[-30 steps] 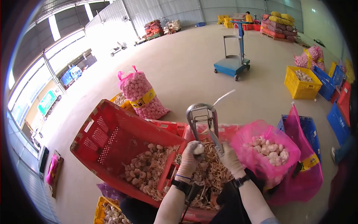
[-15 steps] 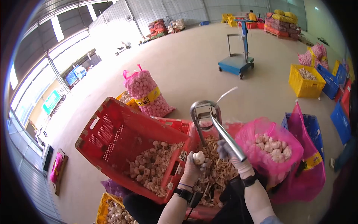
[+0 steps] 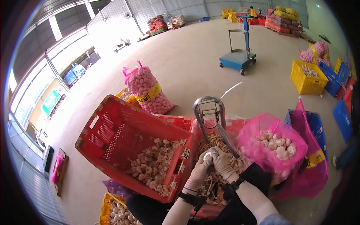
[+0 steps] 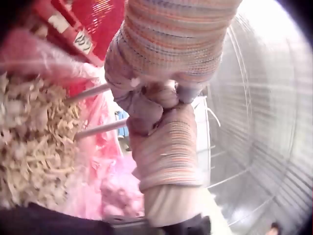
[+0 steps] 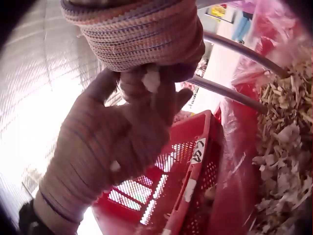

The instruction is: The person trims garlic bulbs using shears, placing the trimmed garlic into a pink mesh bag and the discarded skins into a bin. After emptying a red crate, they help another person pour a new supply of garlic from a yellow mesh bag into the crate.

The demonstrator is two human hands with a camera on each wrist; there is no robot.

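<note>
My gloved left hand (image 3: pixel 198 173) grips a white garlic bulb (image 3: pixel 207 156) in front of me, low over the crate of trimmings. My gloved right hand (image 3: pixel 224 163) meets it there, its fingers curled onto the same bulb. In the left wrist view part of the garlic bulb (image 4: pixel 164 95) shows between the two gloves; fingers hide the rest. Just beyond the hands stands a metal lever cutter (image 3: pixel 205 100), its handle (image 3: pixel 229 144) slanting down beside my right hand, untouched.
A tilted red crate (image 3: pixel 123 120) with garlic and skins lies left. Dry stem trimmings (image 3: pixel 212 187) lie below the hands. At right is a pink mesh bag (image 3: pixel 251 131) of white bulbs, with a blue crate (image 3: pixel 318 129) behind. A filled garlic sack (image 3: pixel 144 88) stands ahead.
My right hand has let go of the cutter's handle and come left to the garlic bulb. The left hand has kept the bulb, bringing it slightly right. The handle has swung down.
</note>
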